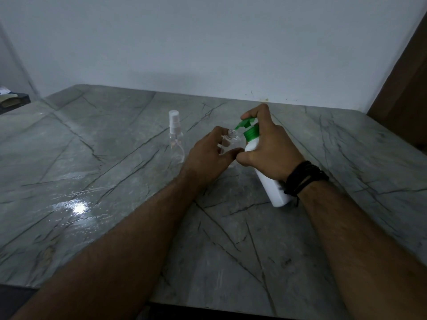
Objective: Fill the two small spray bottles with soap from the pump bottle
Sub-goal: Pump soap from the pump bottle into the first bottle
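Observation:
My right hand [268, 144] grips a white pump bottle [270, 183] with a green pump head [248, 127], tilted to the left, my index finger resting on top of the pump. The green nozzle points at the open neck of a small clear spray bottle [231, 140], which my left hand [210, 155] holds upright on the table, with no cap on it. A second small clear spray bottle [176, 139] with a white spray cap stands by itself to the left, untouched.
The grey marble table [115, 181] has a wet, shiny patch at the front left. A white wall runs behind it, a brown panel [402, 77] stands at the right, and dark clutter [13, 101] sits at the far left edge.

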